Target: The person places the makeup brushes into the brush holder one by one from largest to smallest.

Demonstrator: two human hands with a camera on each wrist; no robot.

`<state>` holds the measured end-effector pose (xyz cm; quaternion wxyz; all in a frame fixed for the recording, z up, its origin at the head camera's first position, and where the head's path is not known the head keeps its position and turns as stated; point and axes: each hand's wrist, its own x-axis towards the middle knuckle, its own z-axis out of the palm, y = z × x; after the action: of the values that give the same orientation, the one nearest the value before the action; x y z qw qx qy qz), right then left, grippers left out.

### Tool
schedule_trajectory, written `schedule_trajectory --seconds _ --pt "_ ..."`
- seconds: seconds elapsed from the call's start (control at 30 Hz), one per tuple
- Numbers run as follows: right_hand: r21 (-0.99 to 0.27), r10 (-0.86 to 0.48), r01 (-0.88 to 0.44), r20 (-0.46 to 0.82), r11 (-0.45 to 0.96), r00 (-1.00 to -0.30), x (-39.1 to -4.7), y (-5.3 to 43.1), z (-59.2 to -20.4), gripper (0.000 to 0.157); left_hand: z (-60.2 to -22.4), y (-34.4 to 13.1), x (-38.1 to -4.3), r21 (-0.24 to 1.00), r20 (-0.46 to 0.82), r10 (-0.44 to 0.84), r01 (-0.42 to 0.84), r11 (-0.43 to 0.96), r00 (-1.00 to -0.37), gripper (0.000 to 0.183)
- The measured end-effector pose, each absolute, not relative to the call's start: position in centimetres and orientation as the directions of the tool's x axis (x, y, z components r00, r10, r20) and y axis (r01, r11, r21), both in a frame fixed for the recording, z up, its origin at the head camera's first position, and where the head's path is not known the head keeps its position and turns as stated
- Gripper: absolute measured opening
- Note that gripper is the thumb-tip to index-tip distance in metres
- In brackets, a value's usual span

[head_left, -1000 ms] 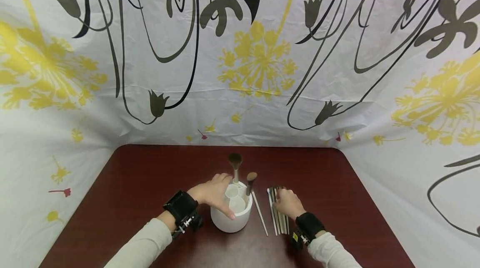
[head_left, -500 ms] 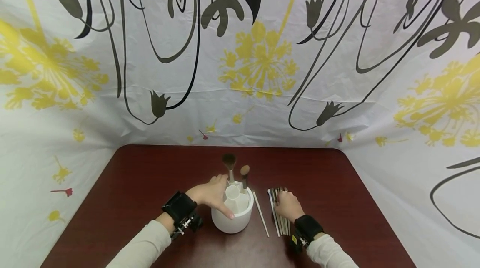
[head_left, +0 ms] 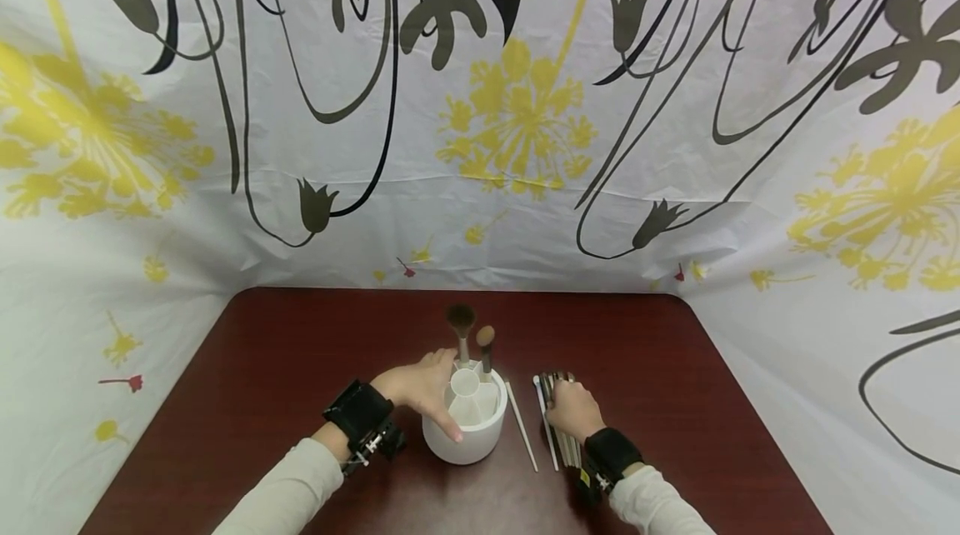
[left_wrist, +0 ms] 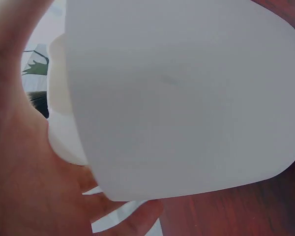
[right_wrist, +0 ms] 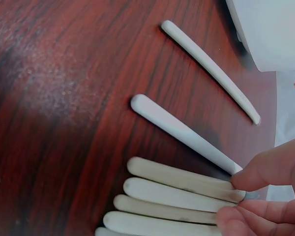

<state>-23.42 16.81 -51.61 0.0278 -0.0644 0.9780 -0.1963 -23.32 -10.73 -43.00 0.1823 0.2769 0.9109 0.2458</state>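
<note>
My left hand (head_left: pixel 429 389) grips a round white brush holder (head_left: pixel 463 443), thumb across the near rim and fingers around the far side. The holder has a divided insert (head_left: pixel 465 410). A dark fluffy makeup brush (head_left: pixel 461 320) and a smaller tan-tipped brush (head_left: pixel 486 338) stand in it, bristles up. On the right, my right hand (head_left: pixel 576 410) is over a row of makeup brushes lying on the table. In the right wrist view, its thumb and fingers pinch a beige-handled brush (right_wrist: pixel 182 177) near the far end of its handle. A white-handled brush (right_wrist: pixel 182 130) lies beside it.
Between the holder and the row lies a single white stick-like handle (head_left: pixel 522 428). Several pale handles (right_wrist: pixel 160 223) lie close together below the pinched one. The dark red table (head_left: pixel 337 327) meets a flower-patterned cloth (head_left: pixel 517 252) at its back edge.
The holder's insert has turned, carrying both standing brushes left and toward the back. My left hand stays around the holder. My right hand has stayed at the row, shifting only slightly.
</note>
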Motion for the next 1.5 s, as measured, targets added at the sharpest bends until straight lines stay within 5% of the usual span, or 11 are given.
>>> schedule_trajectory --seconds 0.87,1.2,1.5 --pt "-0.406 -0.117 -0.111 0.010 0.907 -0.993 -23.5 16.7 -51.5 0.036 -43.9 -10.5 -23.0 0.646 -0.165 0.561 0.341 0.683 -0.811 0.109" --pt "-0.448 -0.152 -0.191 0.123 0.873 -0.981 -23.3 16.4 -48.9 0.032 -43.7 -10.5 -22.7 0.643 -0.168 0.538 0.322 0.695 -0.826 0.110" --pt "-0.465 -0.208 -0.299 0.236 0.833 -0.949 -23.0 16.0 -45.1 0.014 -43.5 -10.4 -22.6 0.642 -0.185 0.526 0.303 0.704 -0.830 0.112"
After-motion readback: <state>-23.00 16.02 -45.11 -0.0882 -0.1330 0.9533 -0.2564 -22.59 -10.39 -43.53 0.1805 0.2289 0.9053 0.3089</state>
